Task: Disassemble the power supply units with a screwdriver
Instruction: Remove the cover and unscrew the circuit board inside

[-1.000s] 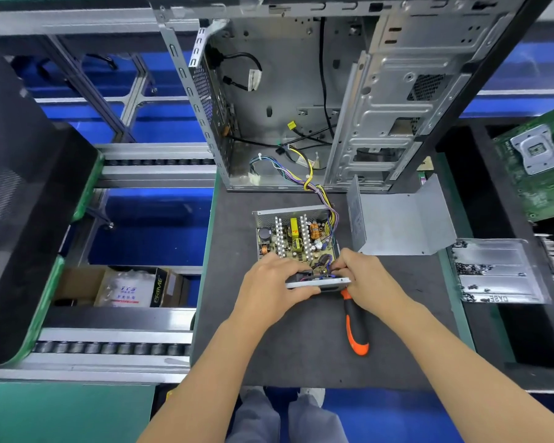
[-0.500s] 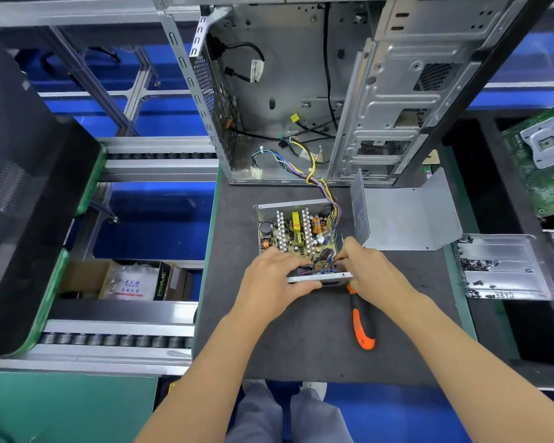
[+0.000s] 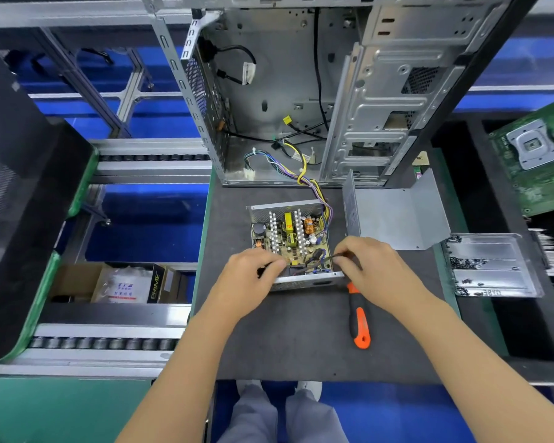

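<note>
The opened power supply unit [image 3: 290,241] sits on the dark mat [image 3: 295,340] in front of the empty computer case [image 3: 301,91], its circuit board exposed. The left hand [image 3: 250,276] curls over the unit's near-left corner, while the right hand [image 3: 371,266] pinches a dark wire at its near-right corner. The orange-and-black screwdriver [image 3: 359,318] lies on the mat just below the right hand, and the removed metal cover [image 3: 394,215] stands to the unit's right.

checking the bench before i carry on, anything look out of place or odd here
Nothing looks damaged or spilled. The orange and black screwdriver lies unused on the grey mat while both hands work in the open metal power supply unit. Its bent grey metal cover stands detached alongside, and its coloured wires run into the computer case.
</note>
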Motion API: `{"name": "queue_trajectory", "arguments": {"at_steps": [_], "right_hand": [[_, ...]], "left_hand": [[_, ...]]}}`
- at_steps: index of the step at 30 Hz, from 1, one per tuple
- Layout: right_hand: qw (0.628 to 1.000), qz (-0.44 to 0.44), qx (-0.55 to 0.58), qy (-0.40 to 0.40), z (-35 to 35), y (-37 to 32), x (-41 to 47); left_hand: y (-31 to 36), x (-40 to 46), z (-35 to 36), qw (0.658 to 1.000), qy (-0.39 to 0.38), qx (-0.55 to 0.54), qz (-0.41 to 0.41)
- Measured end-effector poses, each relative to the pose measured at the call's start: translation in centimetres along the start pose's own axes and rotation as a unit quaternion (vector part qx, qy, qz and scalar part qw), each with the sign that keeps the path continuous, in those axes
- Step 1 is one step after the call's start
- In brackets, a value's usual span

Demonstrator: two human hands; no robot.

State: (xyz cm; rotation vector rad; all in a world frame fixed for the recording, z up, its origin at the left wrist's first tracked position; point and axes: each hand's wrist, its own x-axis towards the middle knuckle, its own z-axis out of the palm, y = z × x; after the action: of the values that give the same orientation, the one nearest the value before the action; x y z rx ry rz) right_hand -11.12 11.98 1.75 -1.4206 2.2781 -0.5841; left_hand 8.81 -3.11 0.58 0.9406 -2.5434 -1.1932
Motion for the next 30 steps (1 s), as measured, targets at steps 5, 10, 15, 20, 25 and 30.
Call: {"name": "queue_trajectory", "arguments": {"at_steps": [5, 10, 15, 20, 25, 30], "right_hand": [[0.998, -0.009, 0.026, -0.058, -0.1, -1.1, 0.6], [0.997, 0.001, 0.052, -0.051, 0.4, -2.2, 1.4], [0.997, -0.043, 0.047, -0.044, 0.6, -3.4, 2.0], [0.993, -0.053, 0.085, -0.067, 0.1, -4.3, 2.0], [0.989, -0.095, 0.093, 0.055, -1.8, -5.8, 1.8], [0.964, -0.032, 0.127, 0.233, -5.0, -4.1, 1.2]], "left_hand": [[-0.4, 0.9, -1.3, 0.992, -0.079, -0.018, -0.095], [0.3, 1.7, -0.8, 0.995, -0.031, 0.008, -0.093], [1.0, 0.8, -0.3, 0.997, 0.023, -0.026, -0.062], [2.9, 1.3, -2.1, 0.996, 0.05, -0.065, -0.025], [5.3, 1.6, -4.0, 0.982, 0.108, -0.152, 0.011], [5.9, 1.6, -4.0, 0.963, 0.154, -0.222, 0.015]]}}
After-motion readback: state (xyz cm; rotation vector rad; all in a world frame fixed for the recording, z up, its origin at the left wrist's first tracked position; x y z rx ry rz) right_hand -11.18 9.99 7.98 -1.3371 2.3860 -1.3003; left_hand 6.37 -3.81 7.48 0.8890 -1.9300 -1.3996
